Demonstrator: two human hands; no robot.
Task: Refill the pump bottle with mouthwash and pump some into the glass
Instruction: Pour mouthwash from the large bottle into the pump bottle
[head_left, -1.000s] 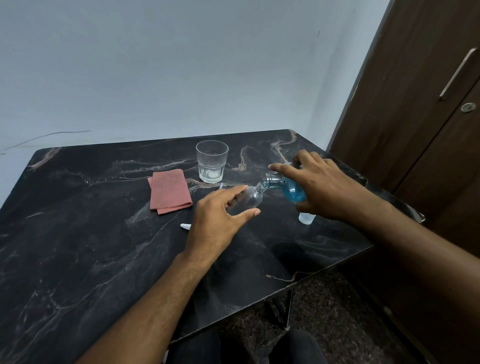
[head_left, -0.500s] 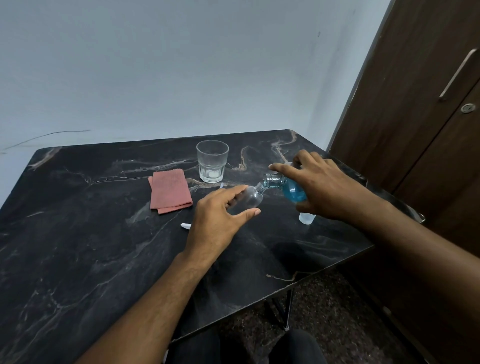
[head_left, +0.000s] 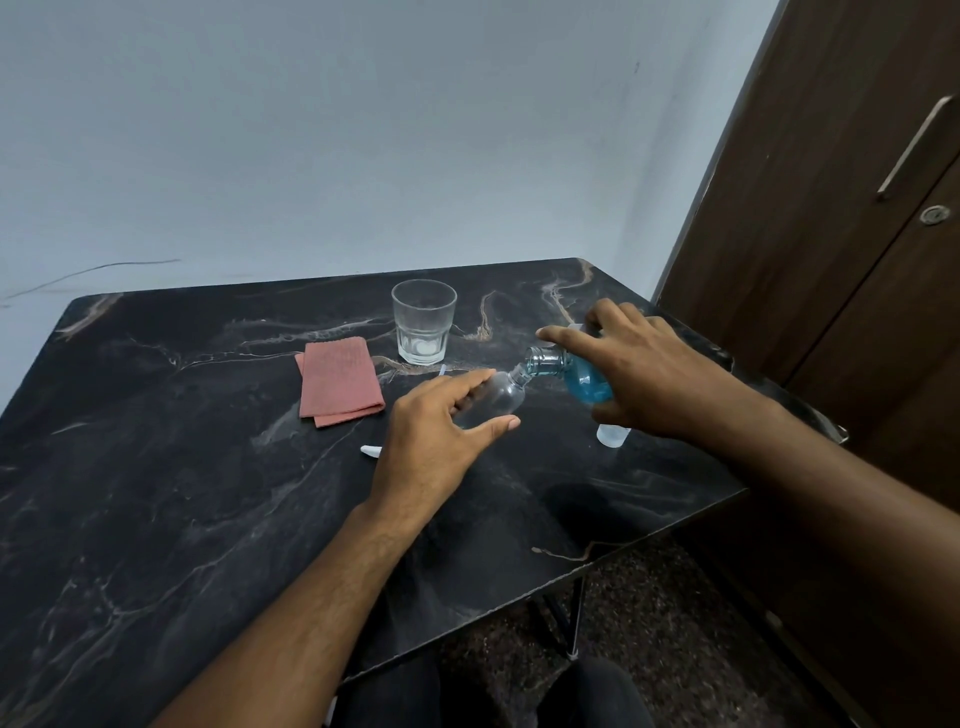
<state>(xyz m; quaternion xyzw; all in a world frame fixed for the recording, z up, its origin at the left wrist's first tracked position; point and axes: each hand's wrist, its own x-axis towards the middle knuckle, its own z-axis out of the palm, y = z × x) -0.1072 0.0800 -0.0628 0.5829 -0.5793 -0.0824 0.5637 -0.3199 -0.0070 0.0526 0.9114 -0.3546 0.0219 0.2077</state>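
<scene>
Dark marble-patterned table (head_left: 156, 519) filled most of my view, set against a pale wall with a brown cupboard door on the right. My left hand (head_left: 436, 441) held the clear pump bottle (head_left: 493, 397) near the middle of the table, fingers curled round its body, its open neck pointing up and to the right toward my other hand. My right hand (head_left: 649, 379) gripped the mouthwash bottle (head_left: 576, 376), tipped so its long axis ran almost level, mouth aimed left and slightly down. The two mouths met, or very nearly; I could not tell whether blue liquid was crossing. The pump bottle looked empty to me, so I judged the refill barely begun.

What mattered was that line-up: the receiving neck lay just left of and below the pouring mouth, both axes roughly along one slanted line. The glass (head_left: 423, 322) stood upright behind them, well apart, beside a folded pink cloth (head_left: 340, 382). A small white cap (head_left: 612, 435) sat under my right wrist.
</scene>
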